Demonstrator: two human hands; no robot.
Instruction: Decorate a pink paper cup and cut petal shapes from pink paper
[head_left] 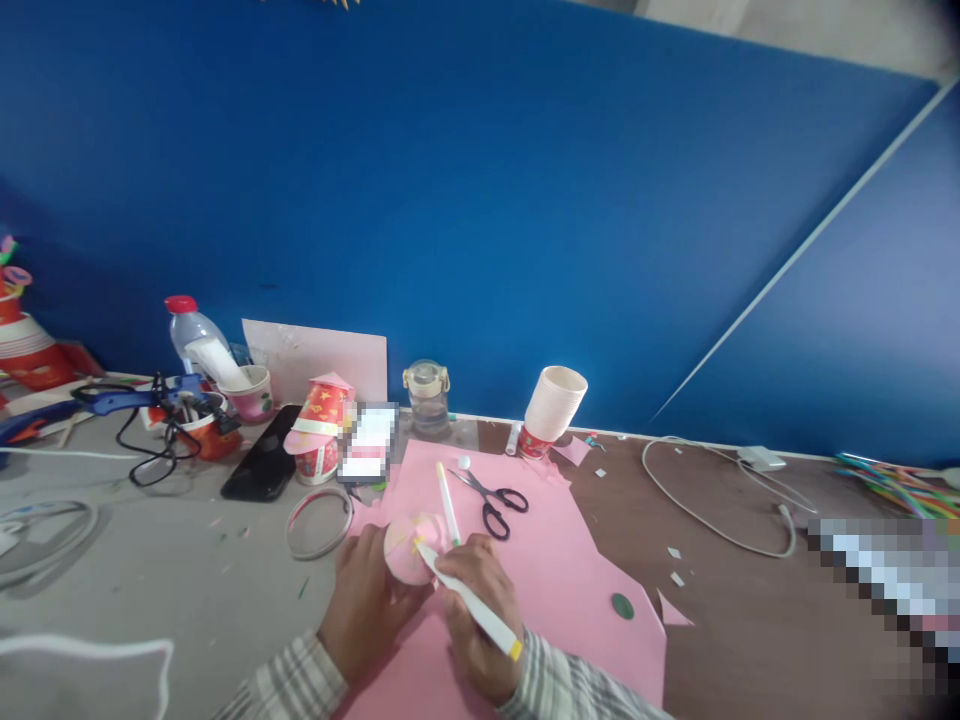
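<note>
- Our right hand (495, 592) is gripping a white marker (481, 616), its long axis slanting, tip pointing away and leftward.
- Our left hand (373, 606) is holding a pink disc (400, 562), patterned face tilting toward us, near the pink sheet (559, 580)'s left edge.

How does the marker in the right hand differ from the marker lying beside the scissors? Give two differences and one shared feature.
The held marker is gripped in the right hand, its tip at the pink paper piece; the lying marker rests on the pink sheet. The held marker's yellow end points toward the right sleeve; the lying marker's yellowish end points toward the blue wall. Both have slim white bodies.
</note>
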